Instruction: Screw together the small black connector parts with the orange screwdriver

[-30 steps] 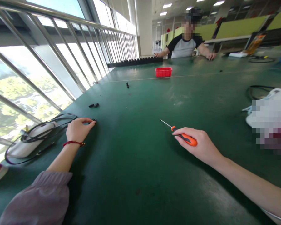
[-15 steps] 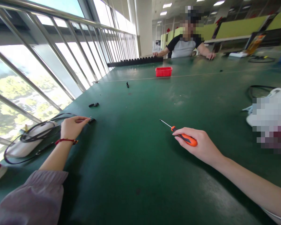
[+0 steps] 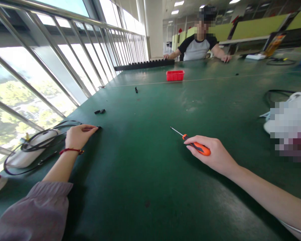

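Coiled cable [image 3: 27, 146] beside left hand [image 3: 79, 135], red bin [image 3: 175, 77] farther off

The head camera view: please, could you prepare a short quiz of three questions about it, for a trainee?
1. Multiple choice: Compared with the screwdriver, how far from the camera is the red bin?
A) nearer
B) farther
C) equally far

2. True or false: The right hand is apart from the screwdriver.

3. Fill the gap: The left hand touches a small part whose colour is ____.

Key:
1. B, farther
2. False, the right hand grips it
3. black
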